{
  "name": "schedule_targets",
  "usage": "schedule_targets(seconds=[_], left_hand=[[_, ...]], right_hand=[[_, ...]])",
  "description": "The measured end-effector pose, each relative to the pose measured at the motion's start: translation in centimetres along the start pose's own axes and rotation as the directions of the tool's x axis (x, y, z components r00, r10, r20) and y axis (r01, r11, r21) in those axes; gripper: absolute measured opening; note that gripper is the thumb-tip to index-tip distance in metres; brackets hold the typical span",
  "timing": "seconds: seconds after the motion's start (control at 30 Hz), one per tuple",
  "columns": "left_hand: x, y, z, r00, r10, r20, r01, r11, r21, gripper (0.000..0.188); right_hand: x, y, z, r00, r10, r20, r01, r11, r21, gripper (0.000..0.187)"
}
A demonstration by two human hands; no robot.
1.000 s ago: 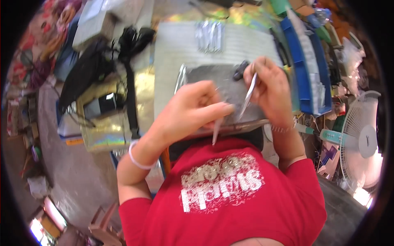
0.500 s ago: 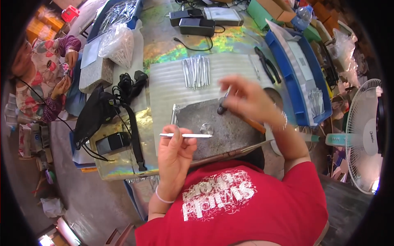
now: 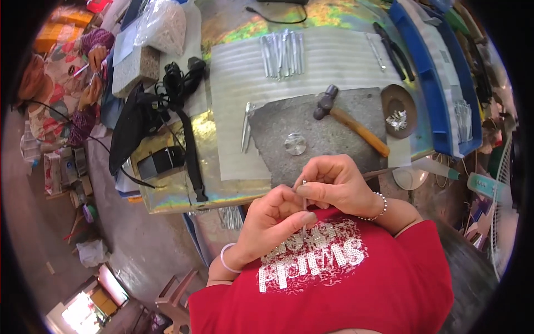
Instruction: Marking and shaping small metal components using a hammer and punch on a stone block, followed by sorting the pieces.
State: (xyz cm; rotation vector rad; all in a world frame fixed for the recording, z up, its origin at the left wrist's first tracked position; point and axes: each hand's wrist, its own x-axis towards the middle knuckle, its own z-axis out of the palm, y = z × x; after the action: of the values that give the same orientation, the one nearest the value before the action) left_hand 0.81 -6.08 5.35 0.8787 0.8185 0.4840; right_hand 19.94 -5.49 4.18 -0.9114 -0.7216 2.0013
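Observation:
Close in front of the red shirt, my left hand (image 3: 275,218) and my right hand (image 3: 340,188) meet around a thin silver metal rod (image 3: 305,205). Both pinch it with thumb and fingers; it points away from me, and the fingers cover part of it. Just beyond lies a dark stone slab (image 3: 272,119) with a round metal disc (image 3: 295,143) on it. A wooden-handled hammer (image 3: 359,131) rests on the slab's right side. Several silver rods (image 3: 246,131) lie by its left edge, and a row of similar rods (image 3: 282,54) sits farther back on the white foam sheet (image 3: 236,83).
To the slab's right is a brown bowl (image 3: 392,96) with small silver pieces. Behind it are dark pliers (image 3: 394,51) and a blue tray (image 3: 427,75). A black bag (image 3: 132,133) with straps lies left. Another person (image 3: 61,97) works at far left; a fan (image 3: 503,189) stands right.
My right hand has left the hammer, which now lies on the slab, and has come to the rod. My left hand has moved right and nearer me, turning the rod. The view has shifted down.

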Motion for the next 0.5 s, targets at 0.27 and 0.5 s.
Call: schedule_targets(seconds=[0.27, 0.5], left_hand=[[0.9, 0.8, -2.3, 0.994, 0.052, 0.093, -0.032, 0.978, -0.207, 0.017], [2.8, 2.5, -3.2, 0.992, -0.030, 0.127, 0.071, 0.939, -0.335, 0.012]], right_hand=[[2.6, -1.3, 0.5, 0.997, 0.056, 0.055, -0.058, 0.998, 0.029, 0.008], [4.7, -3.1, 0.4, 0.993, 0.118, 0.029, -0.120, 0.990, 0.072, 0.007]])
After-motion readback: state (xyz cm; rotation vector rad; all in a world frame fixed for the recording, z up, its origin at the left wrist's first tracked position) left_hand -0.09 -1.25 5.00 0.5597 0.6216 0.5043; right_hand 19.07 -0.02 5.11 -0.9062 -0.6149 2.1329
